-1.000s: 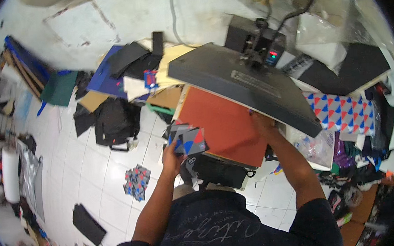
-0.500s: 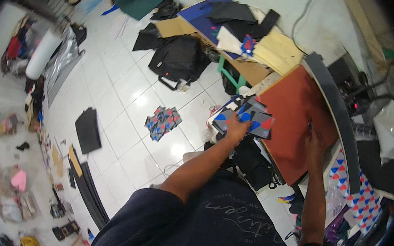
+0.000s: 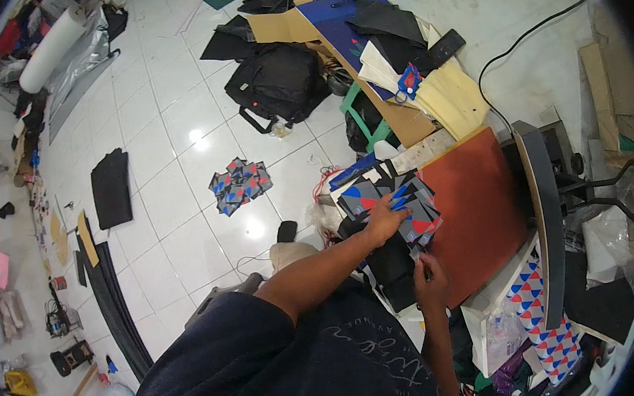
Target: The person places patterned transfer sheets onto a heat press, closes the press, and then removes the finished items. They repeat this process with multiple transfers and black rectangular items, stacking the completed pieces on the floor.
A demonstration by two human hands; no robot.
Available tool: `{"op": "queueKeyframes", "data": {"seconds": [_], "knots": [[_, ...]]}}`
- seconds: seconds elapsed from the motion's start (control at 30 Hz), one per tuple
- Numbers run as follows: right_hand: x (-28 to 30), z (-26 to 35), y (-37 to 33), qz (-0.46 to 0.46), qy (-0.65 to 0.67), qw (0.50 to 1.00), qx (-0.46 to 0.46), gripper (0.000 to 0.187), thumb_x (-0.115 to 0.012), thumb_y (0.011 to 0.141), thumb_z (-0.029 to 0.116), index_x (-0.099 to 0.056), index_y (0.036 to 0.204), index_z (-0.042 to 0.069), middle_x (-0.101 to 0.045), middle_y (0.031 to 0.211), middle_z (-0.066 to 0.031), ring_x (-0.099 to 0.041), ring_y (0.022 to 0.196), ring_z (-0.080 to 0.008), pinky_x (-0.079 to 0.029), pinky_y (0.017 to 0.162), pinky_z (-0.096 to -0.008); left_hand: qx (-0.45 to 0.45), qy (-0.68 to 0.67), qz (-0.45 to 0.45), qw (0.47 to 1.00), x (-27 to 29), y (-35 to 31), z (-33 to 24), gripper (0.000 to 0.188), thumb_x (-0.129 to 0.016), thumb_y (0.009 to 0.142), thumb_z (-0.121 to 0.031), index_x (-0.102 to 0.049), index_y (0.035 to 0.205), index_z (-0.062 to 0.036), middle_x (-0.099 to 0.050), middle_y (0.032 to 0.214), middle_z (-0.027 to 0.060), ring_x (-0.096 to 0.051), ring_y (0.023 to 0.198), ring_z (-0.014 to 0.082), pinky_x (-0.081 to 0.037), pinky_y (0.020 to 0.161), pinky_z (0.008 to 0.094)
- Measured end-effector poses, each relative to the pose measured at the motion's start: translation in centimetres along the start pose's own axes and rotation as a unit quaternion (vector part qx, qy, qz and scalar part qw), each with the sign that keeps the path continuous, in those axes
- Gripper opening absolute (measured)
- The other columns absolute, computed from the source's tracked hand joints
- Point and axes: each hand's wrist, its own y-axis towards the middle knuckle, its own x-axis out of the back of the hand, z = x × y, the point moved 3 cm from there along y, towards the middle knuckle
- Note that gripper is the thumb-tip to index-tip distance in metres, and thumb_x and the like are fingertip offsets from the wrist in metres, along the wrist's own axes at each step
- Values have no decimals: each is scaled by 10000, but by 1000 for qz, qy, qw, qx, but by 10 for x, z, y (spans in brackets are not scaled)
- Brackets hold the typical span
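My left hand [image 3: 386, 222] lies with its fingers stretched over a loose pile of cut fabric pieces [image 3: 421, 228], grey with blue, red and black shapes. The pile rests at the left edge of a reddish-brown board [image 3: 479, 213]. Close to the pile's near edge is my right hand [image 3: 432, 280], its thumb and fingertips pinched together. A small, pale, thin thing [image 3: 415, 252] shows at those fingertips, too small to name. Black fabric [image 3: 393, 275] hangs or lies just below the pile, between my two forearms.
On the floor to the left lies another heap of patterned pieces [image 3: 239, 185], with folded black cloth [image 3: 111, 189] beyond. A black bag [image 3: 275, 83] sits ahead. A long dark curved panel [image 3: 547, 229] borders the board's right side. A phone [image 3: 287, 231] lies near my left arm.
My right hand has moved left from the middle of the reddish-brown board to the near edge of the fabric pile. My left hand stays on the pile. The whole view has shifted slightly.
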Motion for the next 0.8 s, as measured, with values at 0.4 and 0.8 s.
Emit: {"op": "queueKeyframes", "data": {"seconds": [0.4,0.8], "knots": [[-60,66,-27,43,27,998,-49,167,-615,857,112,-657,962,-10,-653,884,-160,-639,807,-274,-499,739,-366,-58,-192,-4,980,253,-51,-82,430,-671,812,-2,-525,1212,-63,-625,1018,29,-603,918,143,-501,827,302],[-141,97,-11,171,2,984,-48,180,-619,874,147,-664,968,1,-668,880,-153,-657,780,-256,-509,706,-354,212,36,-435,875,598,-101,42,669,-756,764,-282,-394,1210,62,-507,1103,213,-599,903,307,-592,636,455]]}}
